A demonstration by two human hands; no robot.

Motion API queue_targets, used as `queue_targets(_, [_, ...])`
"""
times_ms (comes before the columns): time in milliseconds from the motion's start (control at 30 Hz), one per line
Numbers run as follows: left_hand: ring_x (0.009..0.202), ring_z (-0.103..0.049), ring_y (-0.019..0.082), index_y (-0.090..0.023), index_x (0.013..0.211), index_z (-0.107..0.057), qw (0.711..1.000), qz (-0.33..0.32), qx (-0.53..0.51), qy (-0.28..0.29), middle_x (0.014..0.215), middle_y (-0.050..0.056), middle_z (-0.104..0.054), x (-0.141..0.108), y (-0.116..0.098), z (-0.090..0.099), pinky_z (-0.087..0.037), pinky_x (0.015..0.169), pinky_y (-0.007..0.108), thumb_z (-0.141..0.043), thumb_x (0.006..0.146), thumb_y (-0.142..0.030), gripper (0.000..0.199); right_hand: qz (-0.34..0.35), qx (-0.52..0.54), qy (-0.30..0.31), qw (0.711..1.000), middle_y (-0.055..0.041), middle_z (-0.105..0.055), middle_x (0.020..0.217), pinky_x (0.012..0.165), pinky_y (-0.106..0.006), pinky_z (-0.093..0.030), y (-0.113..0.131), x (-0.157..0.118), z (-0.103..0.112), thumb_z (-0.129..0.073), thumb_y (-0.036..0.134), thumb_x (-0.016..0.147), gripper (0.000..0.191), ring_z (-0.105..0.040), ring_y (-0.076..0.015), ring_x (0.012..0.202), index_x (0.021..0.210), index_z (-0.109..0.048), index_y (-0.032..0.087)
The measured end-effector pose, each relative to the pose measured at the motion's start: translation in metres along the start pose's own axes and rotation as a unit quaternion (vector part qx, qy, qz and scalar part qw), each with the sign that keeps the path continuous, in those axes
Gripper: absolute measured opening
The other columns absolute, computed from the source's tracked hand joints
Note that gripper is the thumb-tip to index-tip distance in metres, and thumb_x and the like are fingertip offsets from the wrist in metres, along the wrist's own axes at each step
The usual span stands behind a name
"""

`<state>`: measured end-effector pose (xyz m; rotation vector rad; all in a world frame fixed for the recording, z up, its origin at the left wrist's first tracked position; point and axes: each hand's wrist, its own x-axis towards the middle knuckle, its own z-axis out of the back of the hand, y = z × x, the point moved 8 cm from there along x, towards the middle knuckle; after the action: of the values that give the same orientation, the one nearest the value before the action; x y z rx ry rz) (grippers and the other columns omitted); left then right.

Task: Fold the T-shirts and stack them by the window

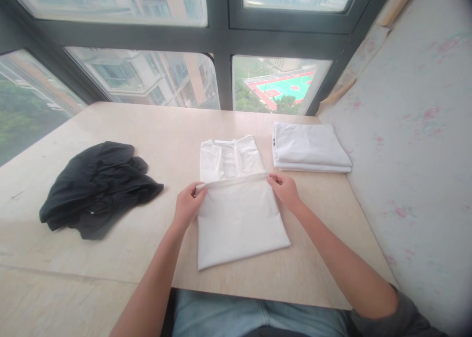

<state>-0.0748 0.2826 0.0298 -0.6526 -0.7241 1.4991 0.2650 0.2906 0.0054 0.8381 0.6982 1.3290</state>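
A white T-shirt [239, 219] lies partly folded on the wooden tabletop in front of me. Its lower part is turned up over the body, and the neckline with the folded-in sides shows at the far end. My left hand [190, 201] pinches the left corner of the turned-up edge. At the right corner of that same edge, my right hand [283, 189] grips the cloth between thumb and fingers. The edge is stretched fairly straight between both hands.
To the left lies a crumpled black garment [99, 189]. A stack of folded white cloth [309, 147] sits at the back right, near the flowered wall [413, 145]. Dark window frames [224, 81] border the tabletop [155, 248] at the back.
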Motion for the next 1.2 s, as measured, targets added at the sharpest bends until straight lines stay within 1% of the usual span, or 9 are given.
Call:
queue_targets(167, [0.070,-0.060,0.016,-0.017,0.114,-0.067,0.996,-0.009,0.061,-0.066,0.089,0.004,-0.069,0.001,0.005,0.001,-0.048,0.072,0.028,-0.058,0.083,-0.038,0.038,0.064,-0.125,-0.021,0.990,-0.0055,-0.070,0.083,0.076,-0.029,-0.047,0.003,-0.005,0.001,-0.055,0.028,0.087,0.023,-0.062,-0.0186,0.077,0.097,-0.073,0.018])
queue_targets(367, [0.097,-0.063,0.023,-0.017,0.121,-0.063,0.979,-0.075,0.125,-0.143,0.118,0.012,-0.063,-0.018,-0.005,0.004,-0.050,0.086,0.037,-0.055,0.086,-0.028,0.038,0.140,-0.187,-0.099,0.967,-0.0134,-0.065,0.106,0.088,-0.041,-0.051,0.009,-0.025,0.003,-0.052,0.023,0.088,0.035,-0.060,-0.0261,0.097,0.120,-0.064,0.013])
queue_targets(433, [0.107,-0.062,0.025,-0.020,0.113,-0.067,0.975,-0.106,0.139,-0.139,0.120,0.011,-0.065,-0.029,-0.012,0.003,-0.047,0.096,0.041,-0.053,0.087,-0.023,0.029,0.208,-0.215,-0.093,0.950,-0.0149,-0.063,0.114,0.095,-0.044,-0.049,0.023,-0.038,0.000,-0.051,0.019,0.090,0.034,-0.057,-0.0276,0.107,0.121,-0.064,0.013])
queue_targets(500, [0.113,-0.061,0.026,-0.022,0.106,-0.069,0.967,-0.157,0.165,-0.115,0.119,0.009,-0.068,-0.039,-0.028,-0.004,-0.043,0.103,0.044,-0.051,0.089,-0.019,0.024,0.277,-0.231,-0.051,0.931,-0.0136,-0.061,0.124,0.104,-0.045,-0.045,0.043,-0.049,-0.010,-0.049,0.017,0.091,0.032,-0.053,-0.0273,0.117,0.119,-0.065,0.015])
queue_targets(600, [0.126,-0.055,0.028,-0.021,0.114,-0.067,0.937,-0.253,0.234,-0.054,0.132,0.008,-0.064,-0.049,-0.060,-0.026,-0.038,0.109,0.049,-0.049,0.094,-0.021,0.027,0.338,-0.252,0.022,0.906,-0.0102,-0.055,0.140,0.114,-0.047,-0.036,0.071,-0.057,-0.033,-0.048,0.021,0.095,0.032,-0.043,-0.0278,0.134,0.122,-0.065,0.018])
queue_targets(700, [0.142,-0.037,0.033,-0.022,0.133,-0.058,0.909,-0.284,0.304,0.004,0.152,0.009,-0.046,-0.048,-0.074,-0.054,-0.026,0.116,0.059,-0.047,0.096,-0.030,0.040,0.335,-0.299,0.072,0.891,-0.0103,-0.042,0.154,0.118,-0.055,-0.026,0.081,-0.054,-0.059,-0.049,0.032,0.097,0.042,-0.030,-0.0322,0.145,0.136,-0.057,0.019])
queue_targets(867, [0.147,-0.028,0.036,-0.024,0.150,-0.043,0.904,-0.235,0.354,0.045,0.160,0.011,-0.031,-0.038,-0.056,-0.081,-0.021,0.117,0.062,-0.046,0.095,-0.040,0.057,0.282,-0.354,0.104,0.886,-0.0112,-0.028,0.161,0.118,-0.060,-0.019,0.060,-0.050,-0.081,-0.045,0.046,0.099,0.056,-0.023,-0.0347,0.148,0.150,-0.042,0.023])
queue_targets(1067, [0.148,-0.026,0.035,-0.025,0.150,-0.040,0.902,-0.241,0.355,0.049,0.161,0.011,-0.031,-0.060,-0.047,-0.082,-0.021,0.118,0.061,-0.044,0.096,-0.042,0.057,0.278,-0.352,0.106,0.887,-0.0109,-0.026,0.162,0.119,-0.060,-0.016,0.047,-0.073,-0.081,-0.042,0.046,0.099,0.056,-0.019,-0.0336,0.150,0.151,-0.041,0.024])
queue_targets(1200, [0.143,-0.037,0.035,-0.018,0.148,-0.040,0.913,-0.247,0.325,0.017,0.156,0.017,-0.037,-0.068,-0.048,-0.068,-0.033,0.113,0.059,-0.047,0.095,-0.043,0.059,0.278,-0.343,0.119,0.890,-0.0114,-0.026,0.162,0.119,-0.061,-0.016,0.050,-0.092,-0.079,-0.042,0.048,0.099,0.057,-0.019,-0.0348,0.150,0.150,-0.042,0.022])
